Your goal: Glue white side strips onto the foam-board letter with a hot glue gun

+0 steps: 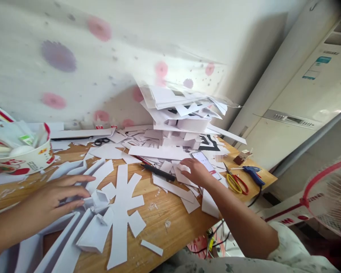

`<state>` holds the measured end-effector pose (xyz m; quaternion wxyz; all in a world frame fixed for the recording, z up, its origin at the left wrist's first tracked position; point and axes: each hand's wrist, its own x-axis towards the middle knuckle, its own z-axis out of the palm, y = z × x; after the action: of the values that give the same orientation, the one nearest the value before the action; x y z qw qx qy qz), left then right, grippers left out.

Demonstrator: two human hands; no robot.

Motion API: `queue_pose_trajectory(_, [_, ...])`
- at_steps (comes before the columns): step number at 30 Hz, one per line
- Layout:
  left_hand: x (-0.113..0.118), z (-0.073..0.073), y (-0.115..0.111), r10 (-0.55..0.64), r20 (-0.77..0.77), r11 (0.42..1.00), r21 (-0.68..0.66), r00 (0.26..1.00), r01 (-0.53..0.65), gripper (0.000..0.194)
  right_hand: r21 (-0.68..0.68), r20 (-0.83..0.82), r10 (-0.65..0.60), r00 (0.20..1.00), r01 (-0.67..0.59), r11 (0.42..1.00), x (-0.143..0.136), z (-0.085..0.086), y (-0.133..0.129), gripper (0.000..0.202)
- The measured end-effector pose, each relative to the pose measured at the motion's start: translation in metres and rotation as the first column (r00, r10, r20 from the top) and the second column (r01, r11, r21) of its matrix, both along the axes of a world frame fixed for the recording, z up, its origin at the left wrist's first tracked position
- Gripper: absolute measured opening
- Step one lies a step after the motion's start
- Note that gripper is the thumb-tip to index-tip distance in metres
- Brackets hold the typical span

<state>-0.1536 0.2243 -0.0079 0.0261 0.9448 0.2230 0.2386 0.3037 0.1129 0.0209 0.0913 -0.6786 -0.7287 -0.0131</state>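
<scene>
My left hand rests with fingers apart on a construction of white foam board, next to a small white box-like piece. Right of it lies a long white foam-board strip with short arms branching off its side. Over the pile of white offcuts, my right hand reaches with its fingers loosely apart, and I see nothing held. Just beside it is a lit phone. A black pen-like tool lies to the left of that hand.
Scissors with red and yellow handles and a blue glue gun lie at the right. A tall stack of white boards stands at the back. A paper bucket sits at the left, and a fan stands beyond the table.
</scene>
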Motion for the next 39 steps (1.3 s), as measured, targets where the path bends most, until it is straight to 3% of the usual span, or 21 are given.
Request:
queue_pose_trajectory(2, [0.005, 0.011, -0.008, 0.061, -0.143, 0.992, -0.1, 0.988, -0.075, 0.018, -0.018, 0.03, 0.045, 0.999, -0.044, 0.999, -0.012, -0.002, 0.03, 0.041])
queue_pose_trajectory(7, [0.011, 0.018, -0.022, 0.182, -0.193, 0.944, -0.242, 0.964, -0.226, 0.023, -0.107, 0.112, 0.088, 0.99, -0.076, 0.991, -0.029, -0.003, 0.105, 0.033])
queue_pose_trajectory(13, [0.014, 0.025, -0.032, 0.208, -0.213, 0.916, -0.299, 0.955, -0.266, 0.02, -0.091, 0.122, 0.157, 0.98, -0.146, 0.985, -0.031, 0.012, 0.136, 0.032])
queue_pose_trajectory(16, [0.015, 0.026, -0.033, 0.203, -0.202, 0.919, -0.298, 0.958, -0.257, 0.018, -0.002, 0.07, 0.209, 0.975, -0.209, 0.978, -0.031, 0.031, 0.135, 0.037])
queue_pose_trajectory(20, [0.01, 0.016, -0.026, 0.175, -0.204, 0.935, -0.272, 0.963, -0.227, 0.021, 0.123, -0.014, 0.324, 0.946, -0.319, 0.94, -0.046, 0.052, 0.118, 0.07])
queue_pose_trajectory(22, [0.007, 0.01, -0.021, 0.157, -0.2, 0.948, -0.245, 0.967, -0.205, 0.023, 0.183, -0.039, 0.389, 0.921, -0.376, 0.909, -0.061, 0.055, 0.103, 0.074])
queue_pose_trajectory(25, [0.006, 0.006, -0.015, 0.117, -0.171, 0.967, -0.206, 0.978, -0.151, 0.023, 0.26, -0.053, 0.456, 0.888, -0.429, 0.865, -0.083, 0.049, 0.079, 0.074])
queue_pose_trajectory(29, [0.011, 0.015, -0.022, 0.073, -0.123, 0.972, -0.212, 0.99, -0.098, 0.027, 0.317, -0.078, 0.49, 0.868, -0.445, 0.838, -0.09, 0.034, 0.058, 0.069])
queue_pose_trajectory(34, [0.019, 0.035, -0.035, 0.045, -0.164, 0.949, -0.302, 0.985, -0.093, 0.027, 0.43, -0.081, 0.557, 0.826, -0.476, 0.767, -0.08, 0.02, 0.053, 0.053])
queue_pose_trajectory(39, [0.019, 0.044, -0.039, -0.039, -0.162, 0.947, -0.32, 0.986, -0.015, 0.022, 0.535, 0.033, 0.601, 0.799, -0.522, 0.664, -0.084, 0.013, 0.048, 0.047])
